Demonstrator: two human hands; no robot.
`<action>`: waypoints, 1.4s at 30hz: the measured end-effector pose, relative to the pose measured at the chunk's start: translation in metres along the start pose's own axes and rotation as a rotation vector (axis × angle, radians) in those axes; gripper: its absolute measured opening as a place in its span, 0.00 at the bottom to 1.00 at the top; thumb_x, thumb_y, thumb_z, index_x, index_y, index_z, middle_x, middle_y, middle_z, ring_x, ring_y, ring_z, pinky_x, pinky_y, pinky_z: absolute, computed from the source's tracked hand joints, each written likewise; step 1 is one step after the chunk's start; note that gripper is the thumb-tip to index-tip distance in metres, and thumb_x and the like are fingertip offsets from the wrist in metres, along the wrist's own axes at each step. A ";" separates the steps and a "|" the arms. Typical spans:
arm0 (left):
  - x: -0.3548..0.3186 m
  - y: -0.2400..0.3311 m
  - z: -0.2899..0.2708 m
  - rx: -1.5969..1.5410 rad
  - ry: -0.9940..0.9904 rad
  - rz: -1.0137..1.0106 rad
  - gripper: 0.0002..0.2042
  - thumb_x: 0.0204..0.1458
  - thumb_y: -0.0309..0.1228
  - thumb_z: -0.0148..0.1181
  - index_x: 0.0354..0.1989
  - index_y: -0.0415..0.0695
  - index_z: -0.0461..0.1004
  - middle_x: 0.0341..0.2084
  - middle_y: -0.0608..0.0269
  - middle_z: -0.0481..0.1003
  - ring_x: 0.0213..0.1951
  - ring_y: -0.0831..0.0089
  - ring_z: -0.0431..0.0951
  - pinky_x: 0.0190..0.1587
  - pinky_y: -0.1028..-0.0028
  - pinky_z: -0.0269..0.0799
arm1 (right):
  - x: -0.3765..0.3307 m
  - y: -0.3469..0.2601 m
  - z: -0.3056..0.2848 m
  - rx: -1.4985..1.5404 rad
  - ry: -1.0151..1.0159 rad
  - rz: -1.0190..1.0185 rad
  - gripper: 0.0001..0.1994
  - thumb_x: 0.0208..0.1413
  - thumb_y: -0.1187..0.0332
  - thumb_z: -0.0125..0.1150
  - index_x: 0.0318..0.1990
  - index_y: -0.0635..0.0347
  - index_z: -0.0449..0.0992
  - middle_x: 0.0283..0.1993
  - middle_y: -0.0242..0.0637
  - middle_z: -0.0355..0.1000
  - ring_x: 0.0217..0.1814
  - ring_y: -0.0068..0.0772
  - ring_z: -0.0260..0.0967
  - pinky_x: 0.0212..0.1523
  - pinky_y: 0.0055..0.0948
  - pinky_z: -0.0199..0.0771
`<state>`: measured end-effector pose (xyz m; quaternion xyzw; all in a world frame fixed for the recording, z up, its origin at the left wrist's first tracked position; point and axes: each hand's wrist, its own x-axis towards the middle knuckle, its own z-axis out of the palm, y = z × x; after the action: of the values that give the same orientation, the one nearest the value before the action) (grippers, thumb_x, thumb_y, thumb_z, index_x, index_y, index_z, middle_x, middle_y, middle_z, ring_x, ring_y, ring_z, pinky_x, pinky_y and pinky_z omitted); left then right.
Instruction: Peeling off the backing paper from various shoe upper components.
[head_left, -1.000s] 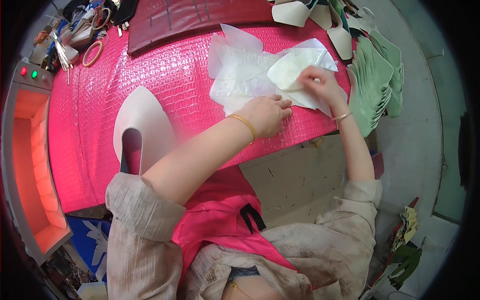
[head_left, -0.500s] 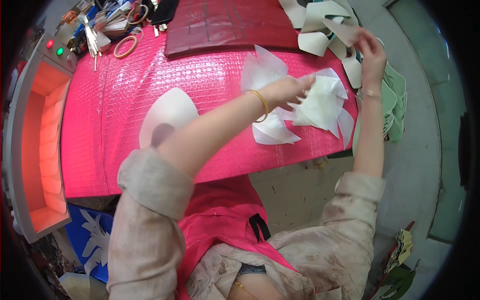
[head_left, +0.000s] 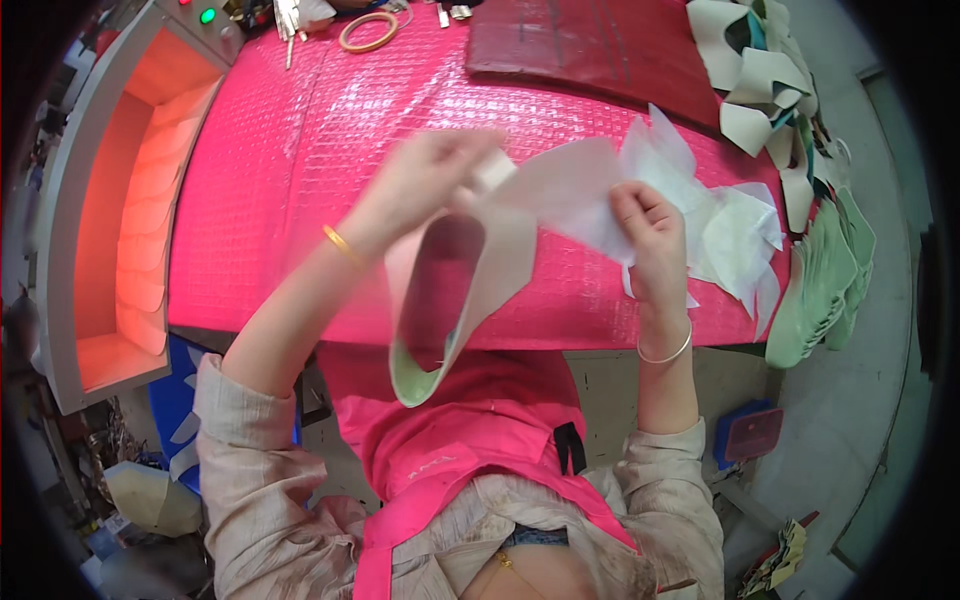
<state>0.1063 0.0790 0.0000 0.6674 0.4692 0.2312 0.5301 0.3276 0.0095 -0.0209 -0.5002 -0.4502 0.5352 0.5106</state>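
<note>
A cream shoe upper (head_left: 505, 255) hangs as a loop over the near part of the pink table, with a pale green lining showing at its lower end. Closed at the loop's top is my left hand (head_left: 430, 175), blurred by motion. My right hand (head_left: 655, 235) pinches the edge of a thin pale sheet (head_left: 575, 185) stretching between both hands. Whether the sheet is joined to the upper cannot be made out. Crumpled white tissue-like sheets (head_left: 735, 240) lie just beyond and right of my right hand.
A dark red board (head_left: 590, 45) lies at the back. Cream uppers (head_left: 765, 80) are heaped at the far right, above green sole-shaped pieces (head_left: 825, 280). On the left stands a glowing orange-lit box (head_left: 110, 230). A tape ring (head_left: 368, 32) lies at the back left.
My right hand has come from the heap of uppers to the middle. My left hand has left the white sheets and moved left, now at the upper's loop. The view has shifted left.
</note>
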 end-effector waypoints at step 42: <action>-0.108 -0.078 -0.016 0.660 0.249 -0.418 0.17 0.42 0.38 0.56 0.38 0.41 0.67 0.33 0.54 0.72 0.36 0.62 0.73 0.36 0.62 0.69 | 0.014 0.060 0.134 -0.851 -0.219 0.196 0.15 0.44 0.62 0.58 0.22 0.69 0.68 0.16 0.47 0.65 0.19 0.41 0.66 0.21 0.35 0.63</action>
<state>0.0146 -0.0077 -0.0458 0.6589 0.7042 0.0348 0.2622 0.1883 0.0231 -0.0687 -0.6464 -0.6320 0.3981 0.1556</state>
